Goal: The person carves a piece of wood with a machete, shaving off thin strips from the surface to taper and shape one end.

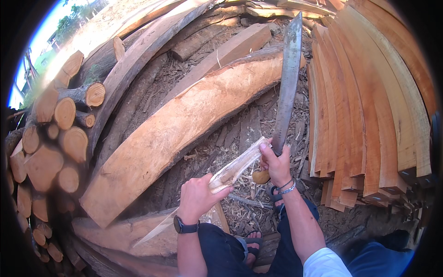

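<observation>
My left hand (pixel 198 196), with a dark watch at its wrist, is closed around a pale, split stick of wood (pixel 237 168). A thin, pointed tail of wood shows beyond that hand, toward the lower left. In my right hand (pixel 278 165) is a machete (pixel 288 78), its long, worn grey blade pointing up and away from me. A rounded yellow-brown end shows just below my right fist and looks like the machete's handle. The stick's upper end meets my right thumb; whether the thumb also presses on it, I cannot tell.
A long, debarked slab (pixel 184 122) lies diagonally ahead, above another slab (pixel 129 233) near my legs. Cut logs (pixel 64 113) are stacked at left, sawn reddish planks (pixel 355 101) at right. Wood chips (pixel 247 210) cover the ground around my sandalled feet. Dark blue cloth (pixel 383 258) shows lower right.
</observation>
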`<state>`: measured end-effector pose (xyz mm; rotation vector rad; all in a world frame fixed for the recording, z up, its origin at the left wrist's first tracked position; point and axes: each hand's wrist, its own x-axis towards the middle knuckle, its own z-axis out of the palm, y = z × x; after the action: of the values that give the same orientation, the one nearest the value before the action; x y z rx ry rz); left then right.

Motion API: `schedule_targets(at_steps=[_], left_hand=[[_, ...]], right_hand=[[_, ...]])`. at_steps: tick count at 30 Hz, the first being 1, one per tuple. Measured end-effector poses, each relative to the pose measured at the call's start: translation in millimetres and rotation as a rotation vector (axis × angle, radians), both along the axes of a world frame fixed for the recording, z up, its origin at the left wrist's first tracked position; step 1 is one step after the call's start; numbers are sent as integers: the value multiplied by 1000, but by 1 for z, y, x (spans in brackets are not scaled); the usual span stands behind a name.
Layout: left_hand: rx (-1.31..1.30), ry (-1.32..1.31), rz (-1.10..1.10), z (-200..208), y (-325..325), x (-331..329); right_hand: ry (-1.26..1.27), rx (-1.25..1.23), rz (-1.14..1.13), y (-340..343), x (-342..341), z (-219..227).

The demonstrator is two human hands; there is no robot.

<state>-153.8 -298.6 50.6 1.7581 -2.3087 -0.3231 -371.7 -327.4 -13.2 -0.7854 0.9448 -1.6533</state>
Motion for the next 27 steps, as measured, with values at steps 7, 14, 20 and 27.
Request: schedule_targets(at_steps=[7,14,20,27], left_hand=[[59,-40,-8,1,-1,1],[67,-48,-6,0,0,3],[91,-113,-14,-2,-1,5],[116,-136,-4,-3,-1,6]], right_hand=[[97,26,-33,-4,-6,-2],[131,37,-65,-9,-9,-2],[125,70,-67,-13,-12,1],[232,99,-27,-16,-16,-7]])
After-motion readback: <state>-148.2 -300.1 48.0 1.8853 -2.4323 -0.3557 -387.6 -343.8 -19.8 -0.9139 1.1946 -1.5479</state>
